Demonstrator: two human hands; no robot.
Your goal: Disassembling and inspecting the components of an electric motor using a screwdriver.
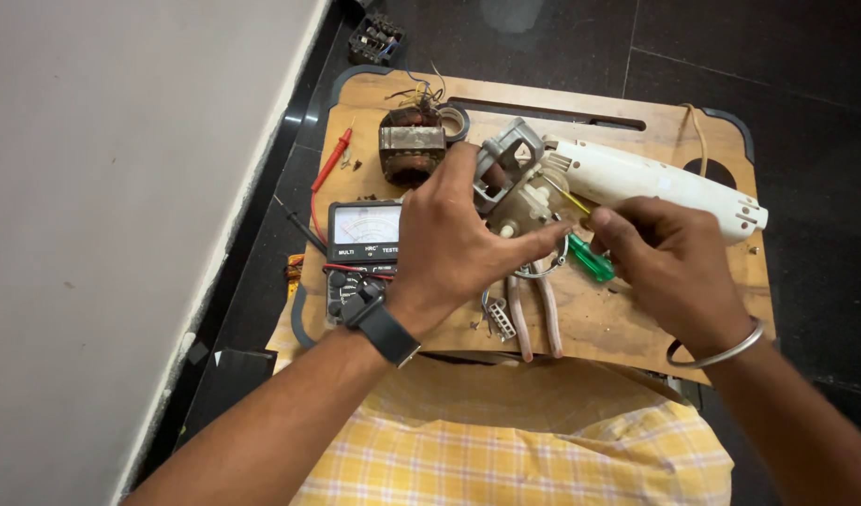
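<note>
My left hand (454, 239) rests on the grey gear head (507, 159) of a white power tool body (651, 180), fingers spread over its clear inner housing (529, 208). My right hand (674, 258) grips a green-handled screwdriver (592, 259) whose yellow shaft points into that housing. The tool lies across a wooden board (627, 323) set on my lap.
A wound motor stator (412, 145) stands at the board's back left. An analog multimeter (362, 234) with a red probe (332, 161) lies at the left. Pliers (534, 314) and a small connector (501, 319) lie near the front edge. A white wall (103, 187) runs along the left.
</note>
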